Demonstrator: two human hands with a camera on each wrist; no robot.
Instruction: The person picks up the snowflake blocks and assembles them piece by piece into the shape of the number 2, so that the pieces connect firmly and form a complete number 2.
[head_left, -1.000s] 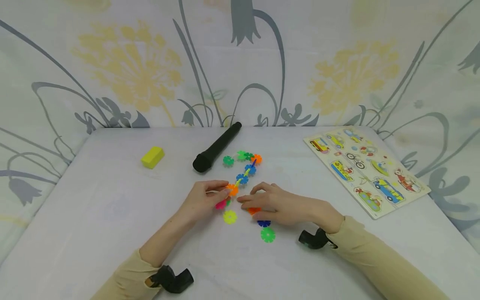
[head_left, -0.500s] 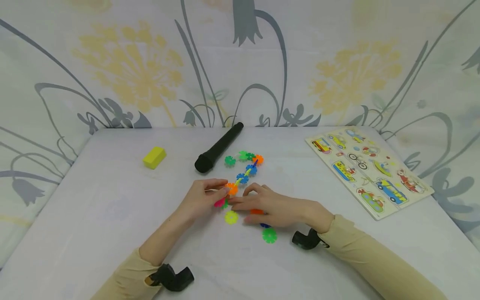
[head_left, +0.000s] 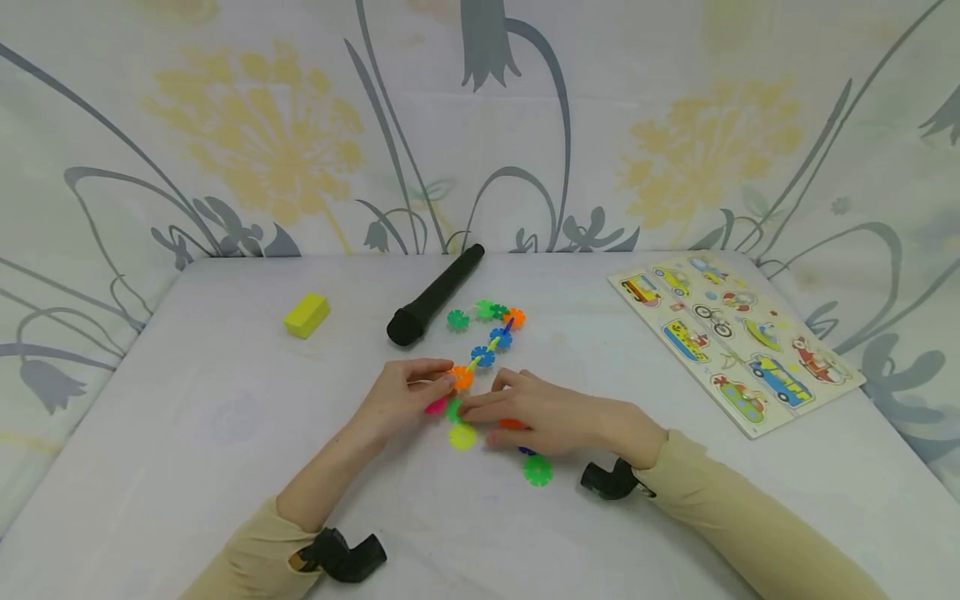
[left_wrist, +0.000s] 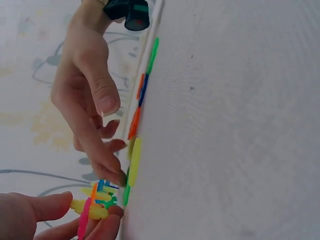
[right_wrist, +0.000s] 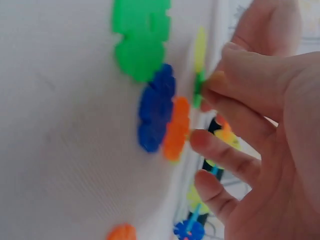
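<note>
My left hand (head_left: 401, 396) pinches the near end of a chain of notched plastic snowflake discs, next to an orange disc (head_left: 462, 378). In the left wrist view, thumb and fingers hold the end's yellow disc, with a pink disc (left_wrist: 85, 220) joined to it. The chain runs away through blue discs (head_left: 483, 357) to green ones (head_left: 458, 320). My right hand (head_left: 551, 412) reaches low with loosely bent fingers; its fingertips touch a loose green disc (head_left: 453, 410) on the table. A yellow disc (head_left: 462, 436) lies beside that one. Part of an orange disc (head_left: 513, 423) is hidden beneath the right hand.
Near the right hand lie a dark blue disc (head_left: 527, 451) and a bright green disc (head_left: 537, 471). A black microphone (head_left: 435, 296) lies behind the chain. A yellow block (head_left: 307, 315) is at left, a picture puzzle board (head_left: 735, 342) at right.
My right hand has moved left, from over the orange and blue discs to the loose green disc. My left hand keeps its hold on the chain, almost in place.
</note>
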